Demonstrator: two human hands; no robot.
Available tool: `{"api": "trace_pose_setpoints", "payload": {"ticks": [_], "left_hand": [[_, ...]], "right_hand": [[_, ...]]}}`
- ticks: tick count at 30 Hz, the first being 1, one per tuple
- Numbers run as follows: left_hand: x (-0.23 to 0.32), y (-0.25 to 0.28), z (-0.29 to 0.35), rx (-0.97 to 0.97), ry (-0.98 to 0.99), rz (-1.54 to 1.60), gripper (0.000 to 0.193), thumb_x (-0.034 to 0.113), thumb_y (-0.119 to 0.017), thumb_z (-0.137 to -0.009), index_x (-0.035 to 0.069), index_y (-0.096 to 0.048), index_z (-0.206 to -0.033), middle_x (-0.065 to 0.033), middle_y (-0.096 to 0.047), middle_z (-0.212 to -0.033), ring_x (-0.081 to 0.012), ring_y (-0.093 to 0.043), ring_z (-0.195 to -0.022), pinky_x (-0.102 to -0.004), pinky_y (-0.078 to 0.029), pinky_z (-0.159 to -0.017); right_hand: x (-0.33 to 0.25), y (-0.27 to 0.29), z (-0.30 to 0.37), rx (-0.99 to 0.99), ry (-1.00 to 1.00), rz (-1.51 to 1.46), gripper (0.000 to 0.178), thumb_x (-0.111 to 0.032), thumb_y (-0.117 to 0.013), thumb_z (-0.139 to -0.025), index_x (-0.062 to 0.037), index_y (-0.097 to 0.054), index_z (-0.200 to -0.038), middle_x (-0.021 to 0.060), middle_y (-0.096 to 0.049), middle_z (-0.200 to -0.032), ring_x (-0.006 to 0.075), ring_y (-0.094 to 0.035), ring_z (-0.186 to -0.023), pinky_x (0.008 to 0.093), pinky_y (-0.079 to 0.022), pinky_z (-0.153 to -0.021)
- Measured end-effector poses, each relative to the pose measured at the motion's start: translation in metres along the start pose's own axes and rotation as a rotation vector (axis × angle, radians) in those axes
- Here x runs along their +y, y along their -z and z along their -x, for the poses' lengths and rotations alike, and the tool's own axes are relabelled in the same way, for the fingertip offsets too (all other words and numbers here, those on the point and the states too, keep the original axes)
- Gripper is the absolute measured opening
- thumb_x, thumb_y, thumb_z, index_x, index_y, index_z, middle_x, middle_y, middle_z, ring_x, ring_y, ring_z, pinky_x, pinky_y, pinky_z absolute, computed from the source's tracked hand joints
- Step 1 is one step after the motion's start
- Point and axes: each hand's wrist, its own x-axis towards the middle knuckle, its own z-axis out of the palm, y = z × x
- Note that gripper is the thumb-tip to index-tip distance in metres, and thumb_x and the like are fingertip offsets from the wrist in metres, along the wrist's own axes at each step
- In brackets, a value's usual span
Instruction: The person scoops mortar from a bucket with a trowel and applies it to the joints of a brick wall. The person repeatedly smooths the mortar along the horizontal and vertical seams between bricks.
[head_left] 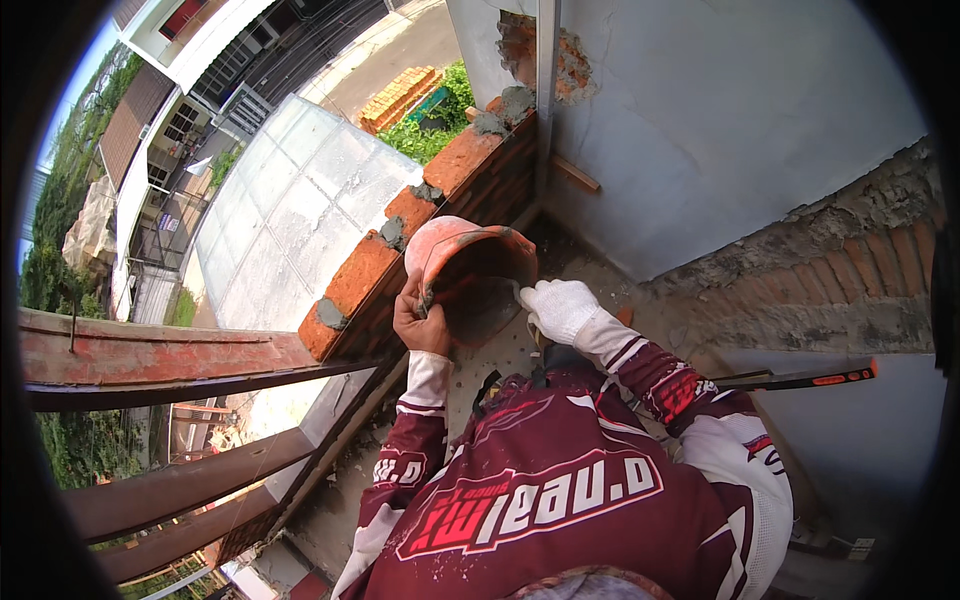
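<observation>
An orange bucket (428,243), its inside smeared with grey, is tipped so that its mouth faces me. My left hand (424,318), bare, is closed on the bucket's near left side by the rim. My right hand (560,307), in a white knit glove, is closed beside the rim on the right. Whatever it grips, if anything, is hidden by the glove. Just beyond the bucket runs a low brick wall (362,272), with grey mortar dabs (392,234) between the orange bricks on top.
A grey plastered wall (740,130) rises at right, with exposed brickwork (830,270) along its lower part. A tool with a black and orange handle (845,374) sticks out at my right. Red-brown beams (170,358) cross the left side. Beyond the brick wall lies a pale panelled roof (290,215).
</observation>
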Motion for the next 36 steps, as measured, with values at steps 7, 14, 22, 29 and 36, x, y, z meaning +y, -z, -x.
{"api": "trace_pose_setpoints", "payload": {"ticks": [7,14,22,29,36], "left_hand": [[0.006,-0.029,-0.006,-0.053,-0.09,0.046,0.024,-0.018,-0.05,-0.081,0.003,-0.04,-0.078,-0.0282,-0.06,-0.139,-0.0301,-0.055,-0.135,-0.0386,-0.04,-0.113],[-0.01,-0.012,-0.017,0.013,0.081,0.1,0.024,-0.016,-0.052,-0.077,0.006,-0.04,-0.076,-0.0243,-0.064,-0.136,-0.0155,-0.062,-0.104,-0.0252,-0.047,-0.086],[-0.016,-0.026,-0.015,0.053,0.042,0.118,0.025,-0.015,-0.052,-0.075,0.005,-0.039,-0.075,-0.0237,-0.066,-0.132,-0.0135,-0.061,-0.098,-0.0243,-0.046,-0.085],[0.008,-0.055,-0.014,-0.063,-0.027,-0.007,0.023,-0.015,-0.05,-0.076,0.005,-0.04,-0.074,-0.0297,-0.063,-0.135,-0.0257,-0.062,-0.123,-0.0349,-0.045,-0.104],[-0.027,-0.047,-0.019,-0.109,0.104,-0.001,0.022,-0.012,-0.055,-0.076,0.005,-0.042,-0.075,-0.0206,-0.07,-0.119,-0.0151,-0.062,-0.09,-0.0274,-0.049,-0.079]], "right_hand": [[0.023,-0.04,-0.016,-0.127,-0.224,-0.312,0.035,-0.032,-0.061,-0.096,0.0014,-0.064,-0.105,0.0194,-0.072,-0.095,0.0325,-0.072,-0.08,0.0473,-0.056,-0.067],[-0.02,-0.013,0.015,-0.373,-0.243,-1.378,0.028,-0.032,-0.061,-0.098,-0.0044,-0.064,-0.102,0.0025,-0.058,-0.075,0.0115,-0.054,-0.058,0.0299,-0.046,-0.052],[0.015,0.013,0.012,0.118,-0.006,0.118,0.028,-0.028,-0.068,-0.089,-0.0088,-0.067,-0.109,0.0131,-0.071,-0.091,0.033,-0.072,-0.088,0.0466,-0.059,-0.075],[0.034,0.001,-0.014,-0.139,-0.346,-0.183,0.04,-0.037,-0.057,-0.096,-0.0025,-0.065,-0.116,0.0221,-0.072,-0.111,0.0407,-0.068,-0.105,0.0513,-0.054,-0.09],[-0.002,-0.044,0.006,-0.337,-0.31,-1.327,0.033,-0.035,-0.064,-0.095,-0.0034,-0.067,-0.104,0.0018,-0.059,-0.077,0.01,-0.052,-0.056,0.0292,-0.043,-0.048]]}}
